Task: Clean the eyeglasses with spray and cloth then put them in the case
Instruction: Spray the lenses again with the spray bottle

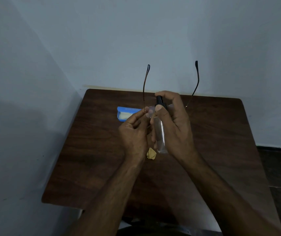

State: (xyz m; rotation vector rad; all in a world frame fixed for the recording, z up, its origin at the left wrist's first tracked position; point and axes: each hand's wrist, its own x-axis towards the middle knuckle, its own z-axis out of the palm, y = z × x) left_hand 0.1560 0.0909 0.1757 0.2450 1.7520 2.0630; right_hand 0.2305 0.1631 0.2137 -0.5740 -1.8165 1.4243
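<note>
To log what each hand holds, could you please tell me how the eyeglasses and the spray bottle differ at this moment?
The eyeglasses are a thin frame with temples unfolded, pointing up and away; the spray bottle is a clear tube with a black pump. The left hand pinches the eyeglasses near one lens; the right hand wraps the spray bottle, a finger atop its pump. Both are held above the table.

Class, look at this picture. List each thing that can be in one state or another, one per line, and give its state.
eyeglasses: both temples unfolded, pinched in the left hand above the table
spray bottle: gripped in the right hand, a finger over its black pump; no spray visible
case: open, lying on the table, no glasses in it
cloth: crumpled, lying on the table, untouched
</note>
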